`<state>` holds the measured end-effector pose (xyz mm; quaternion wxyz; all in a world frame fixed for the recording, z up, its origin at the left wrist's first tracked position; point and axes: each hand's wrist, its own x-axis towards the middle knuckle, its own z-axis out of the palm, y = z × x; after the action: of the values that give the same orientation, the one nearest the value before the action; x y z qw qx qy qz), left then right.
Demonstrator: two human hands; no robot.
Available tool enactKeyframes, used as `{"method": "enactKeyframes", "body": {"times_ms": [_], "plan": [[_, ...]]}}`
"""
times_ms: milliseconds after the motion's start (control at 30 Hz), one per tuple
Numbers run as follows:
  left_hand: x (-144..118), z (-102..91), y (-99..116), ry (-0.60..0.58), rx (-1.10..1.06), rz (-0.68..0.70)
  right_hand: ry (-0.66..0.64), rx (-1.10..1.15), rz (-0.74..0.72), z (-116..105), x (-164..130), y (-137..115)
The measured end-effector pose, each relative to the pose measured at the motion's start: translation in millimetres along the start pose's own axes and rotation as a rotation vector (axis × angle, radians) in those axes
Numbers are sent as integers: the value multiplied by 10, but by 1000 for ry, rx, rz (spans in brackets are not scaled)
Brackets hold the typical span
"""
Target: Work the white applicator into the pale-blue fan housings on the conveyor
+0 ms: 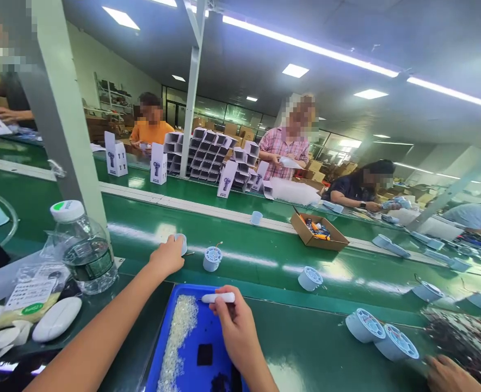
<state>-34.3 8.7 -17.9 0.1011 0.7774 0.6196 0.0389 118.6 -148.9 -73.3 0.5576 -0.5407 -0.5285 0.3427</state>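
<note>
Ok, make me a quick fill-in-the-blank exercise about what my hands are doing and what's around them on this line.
1. The right hand holds a small white ____ over the blue tray.
2. The left hand grips a pale blue part on the ____ conveyor belt.
3. The water bottle has a ____ cap.
4. The open cardboard box stands on the belt, to the ____ of both hands.

Missing words: stick; green; white; right
</note>
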Motion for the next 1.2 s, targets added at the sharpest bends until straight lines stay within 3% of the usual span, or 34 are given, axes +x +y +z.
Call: {"method": "enactKeyframes", "body": {"times_ms": [433,867,1000,1200], "plan": [[-6,-35,12,80,-106,6,-17,-42,46,-6,-26,-9],[-91,-237,112,224,-299,102,-34,-84,30,-19,-51,21],[-160,-329,151,237,-351,100,10,-179,-40,-14,-58,-42],[-169,-387,194,273,-458,98,-54,-315,-210,8,-57,-148]]}}
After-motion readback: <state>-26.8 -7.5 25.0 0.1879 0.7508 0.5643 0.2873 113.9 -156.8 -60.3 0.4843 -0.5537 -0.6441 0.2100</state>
